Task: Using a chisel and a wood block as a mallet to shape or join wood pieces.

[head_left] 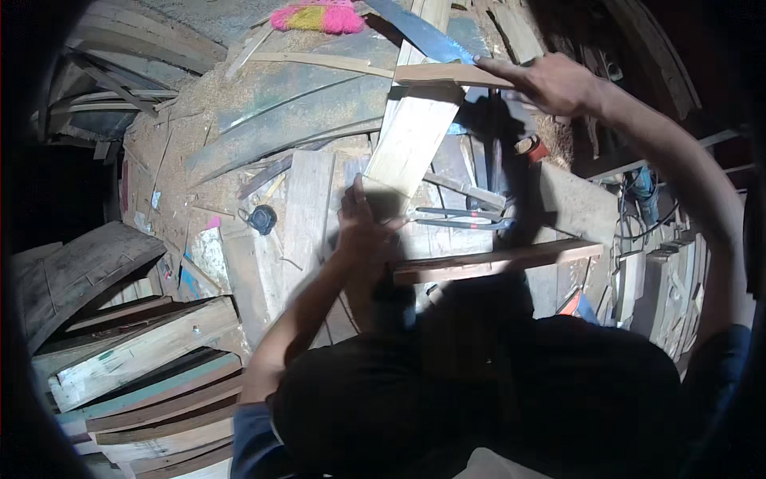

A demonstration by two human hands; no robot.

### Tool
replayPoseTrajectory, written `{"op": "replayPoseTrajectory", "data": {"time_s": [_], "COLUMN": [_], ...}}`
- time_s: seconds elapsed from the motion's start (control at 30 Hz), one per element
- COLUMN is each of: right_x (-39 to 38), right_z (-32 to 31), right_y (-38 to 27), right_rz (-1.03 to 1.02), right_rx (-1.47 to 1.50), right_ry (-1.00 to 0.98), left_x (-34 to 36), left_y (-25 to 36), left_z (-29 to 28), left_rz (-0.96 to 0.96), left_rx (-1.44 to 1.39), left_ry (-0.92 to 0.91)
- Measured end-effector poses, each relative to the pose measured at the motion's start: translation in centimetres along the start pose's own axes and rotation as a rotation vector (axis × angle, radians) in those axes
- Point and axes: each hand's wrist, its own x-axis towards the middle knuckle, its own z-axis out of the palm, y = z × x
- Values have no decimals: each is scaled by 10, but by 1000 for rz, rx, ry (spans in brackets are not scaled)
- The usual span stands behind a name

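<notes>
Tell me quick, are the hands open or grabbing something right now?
Left hand: open, fingers spread at the near end of the pale board.
Right hand: closed on the wooden strip, index finger stretched out.

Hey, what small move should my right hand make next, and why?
Probably ease the right hand slightly back along the wood strip, because in this view its extended index finger appears very close to the blue saw blade.

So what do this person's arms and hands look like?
Both the left hand and right hand are bare, with no gloves. The forearms are uncovered too, and I can't see a watch. Near the picture's edges, the left sleeve and right sleeve look dark blue.
</notes>
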Motion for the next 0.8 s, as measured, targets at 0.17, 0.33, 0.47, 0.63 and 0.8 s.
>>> {"op": "replayPoseTrajectory", "data": {"time_s": [0.17, 0.33, 0.47, 0.63, 0.8], "right_x": [3, -1, -5, 10, 3], "right_z": [83, 101, 126, 132, 123], "right_y": [-35, -54, -38, -37, -71], "right_rz": [168, 248, 185, 207, 328], "right_rx": [318, 497, 522, 555, 677], "right_ry": [25, -98, 176, 129, 33], "left_x": [10, 45, 95, 63, 25], "left_y": [-39, -14, 98, 72, 88], "left_z": [-15, -93, -166, -63, -5], "left_rz": [546, 168, -27, -102, -429], "left_rx": [200, -193, 479, 258, 166], "left_ry": [-75, -667, -938, -328, 0]}}
